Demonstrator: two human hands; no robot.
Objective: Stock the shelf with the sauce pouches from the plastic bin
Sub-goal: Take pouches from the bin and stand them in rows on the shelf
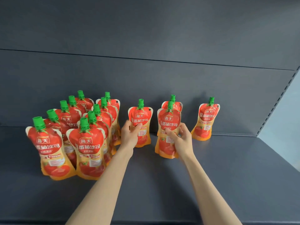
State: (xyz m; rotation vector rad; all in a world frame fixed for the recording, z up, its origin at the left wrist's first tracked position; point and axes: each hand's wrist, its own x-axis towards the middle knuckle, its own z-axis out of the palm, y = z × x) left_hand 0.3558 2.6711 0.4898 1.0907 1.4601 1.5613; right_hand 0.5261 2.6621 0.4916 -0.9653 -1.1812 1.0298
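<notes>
On the shelf [227, 176] I see two rows of sauce pouches [87, 143] at the left, running front to back. Right of them, my left hand [129, 135] holds the middle pouch [140, 117] upright. Further right, my right hand [181, 138] grips the front pouch [168, 120], with another pouch [173, 103] directly behind it. The lone pouch [206, 120] stands farthest right, near the back panel [146, 82].

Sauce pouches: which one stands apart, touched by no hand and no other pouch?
The far-right pouch, by the shelf's back corner. The rest are packed in rows at left, gripped by the left hand, or paired at the right hand.
</notes>
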